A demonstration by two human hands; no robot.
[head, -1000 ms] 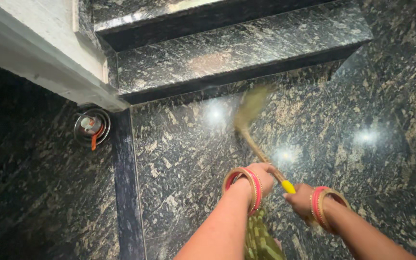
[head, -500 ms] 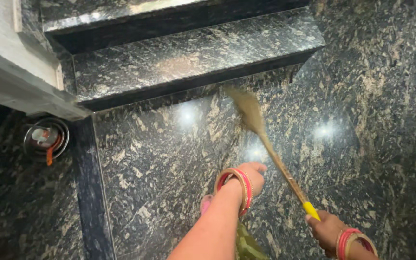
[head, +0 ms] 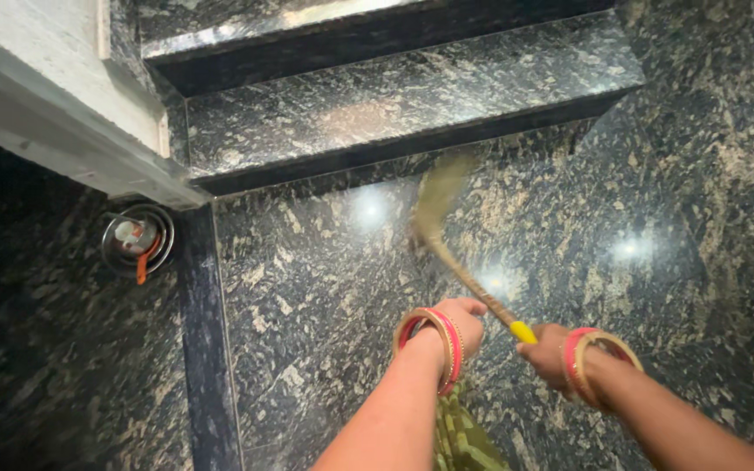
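At the foot of the dark speckled granite stairs, a long grass broom with a yellow-capped handle slants across the polished black-and-tan granite floor, its bushy head blurred just before the riser of the bottom step. The right hand has its grip closed around the yellow end of the handle, red and gold bangles at the wrist. The left hand, bangled likewise, sits just beside the wrapped shaft with fingers curled; whether it actually clasps the stick I cannot tell, since the shaft passes behind the knuckles. How much of the sweeping is done is hard to judge: the floor near the broom shines with lamp reflections and shows no clear heap of dust, and the steps above show pale smudges that may be dust or reflected light. The broom itself looks slim, its straw tuft olive-brown and its shaft bound in tan cord. Below the wrists hangs a fold of green patterned cloth. To the left, a dark floor strip runs toward a round steel floor drain with an orange piece, under a pale wall ledge.
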